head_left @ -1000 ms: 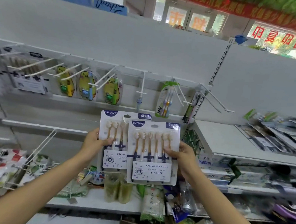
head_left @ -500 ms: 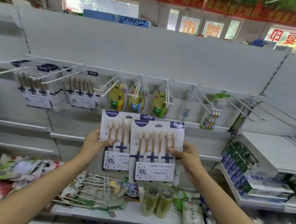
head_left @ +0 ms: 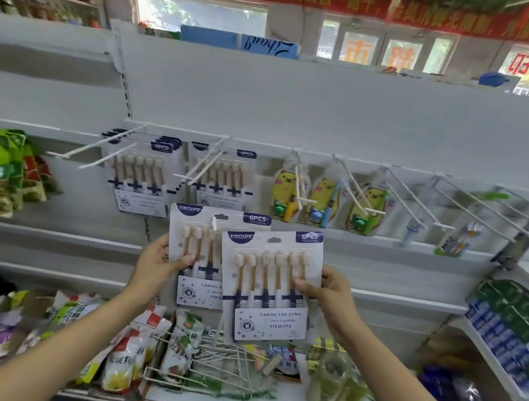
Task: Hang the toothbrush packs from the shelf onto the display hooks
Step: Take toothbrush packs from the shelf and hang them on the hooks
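Hanging from white hooks on the left are matching toothbrush packs. Below them, the left hand pinches one pack by its edge; the right hand grips another pack, overlapping the first, both upright, below the hooks.
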